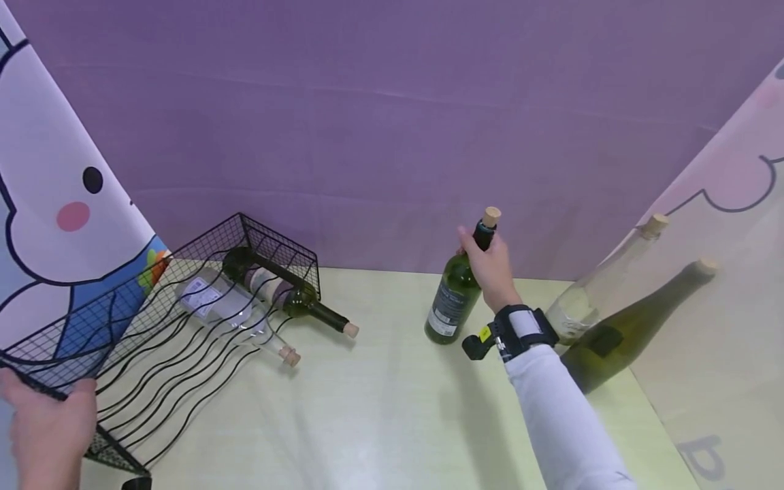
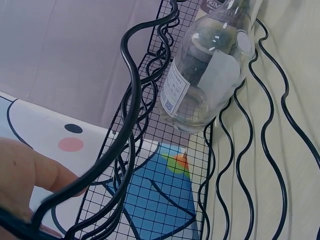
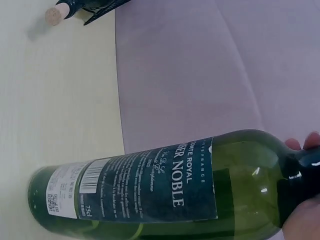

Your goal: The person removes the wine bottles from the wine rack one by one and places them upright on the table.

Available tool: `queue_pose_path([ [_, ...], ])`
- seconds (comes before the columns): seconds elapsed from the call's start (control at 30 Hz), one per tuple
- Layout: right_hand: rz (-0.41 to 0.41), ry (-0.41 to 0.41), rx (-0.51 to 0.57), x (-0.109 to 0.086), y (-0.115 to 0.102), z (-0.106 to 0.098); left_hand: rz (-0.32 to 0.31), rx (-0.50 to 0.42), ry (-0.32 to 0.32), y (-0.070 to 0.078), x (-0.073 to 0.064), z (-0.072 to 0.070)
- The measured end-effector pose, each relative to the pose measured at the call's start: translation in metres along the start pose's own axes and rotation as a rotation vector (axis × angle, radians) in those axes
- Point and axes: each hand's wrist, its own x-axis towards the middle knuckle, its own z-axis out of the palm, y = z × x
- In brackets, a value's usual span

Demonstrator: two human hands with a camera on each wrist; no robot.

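My right hand [image 1: 492, 269] grips a green wine bottle [image 1: 452, 299] round its neck, just under the cork. The bottle leans slightly, its base close over the table, and its dark label faces the camera in the right wrist view. On the left, my left hand [image 1: 52, 422] holds the near end of a black wire wine rack [image 1: 184, 381] with wavy bars. Inside the rack lie a clear bottle [image 1: 223, 306] and a dark green bottle [image 1: 288, 289], both corked, necks pointing right. The clear bottle's base shows large in the left wrist view.
At the right of the table [image 1: 380, 408] stand a clear corked bottle [image 1: 578, 309] and an olive-green corked bottle [image 1: 631, 327], partly behind my right forearm. A purple backdrop [image 1: 392, 136] rises along the table's far edge. Printed cartoon panels flank both sides.
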Motion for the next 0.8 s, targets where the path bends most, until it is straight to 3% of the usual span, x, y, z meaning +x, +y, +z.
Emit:
queue_pose_path([
  [0.8, -0.109, 0.053, 0.02, -0.0048, 0.0044, -0.0003, 0.0, 0.003, -0.004, -0.0012, 0.0031, 0.0008],
])
